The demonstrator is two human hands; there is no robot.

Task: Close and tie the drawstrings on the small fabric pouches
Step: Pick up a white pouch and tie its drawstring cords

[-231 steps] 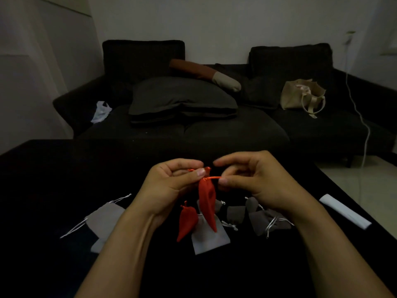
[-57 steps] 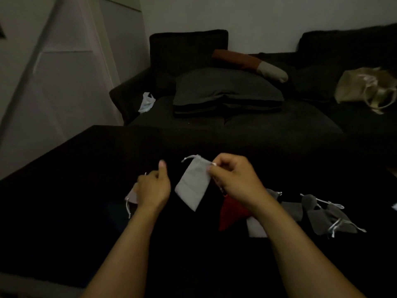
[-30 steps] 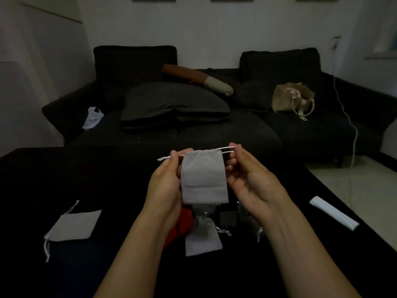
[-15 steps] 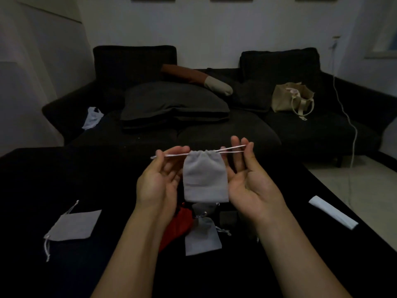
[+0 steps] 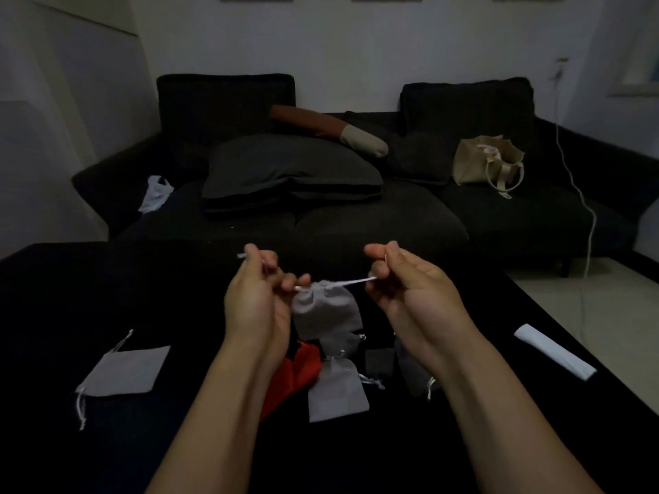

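The grey pouch (image 5: 326,311) hangs in the air above the table (image 5: 463,440), between the two hands, its mouth already gathered into a pucker. The left hand (image 5: 255,301) has its fingers curled round the left end of the white drawstring (image 5: 351,281); the right hand (image 5: 413,287) pinches the right end, and the cord runs taut from the pouch mouth to those fingers.

Handling, by judgement: the pouch looks light, soft and limp, apparently empty, so it will swing and twist on its cord. The cord is thin and likely slips through a loose pinch. The sound hold is on the cord ends close to the gathered mouth, not on the cloth body, which would only crumple.

Surroundings, placed from the held pouch:
- Directly below it, a heap of pouches: a red pouch (image 5: 292,372) to the lower left, a pale pouch (image 5: 337,395) under it, darker grey ones (image 5: 413,372) to the lower right. Whether all are tied cannot be told.
- Well to its lower left, a flat grey pouch (image 5: 124,372) lies open-mouthed, cords trailing.
- Well to its right, a white roll (image 5: 554,354) near the table edge.
- Beyond it, a dark sofa (image 5: 517,215).

Nothing obstructs the hands; the heap below could snag a dangling cord if the pouch is lowered.
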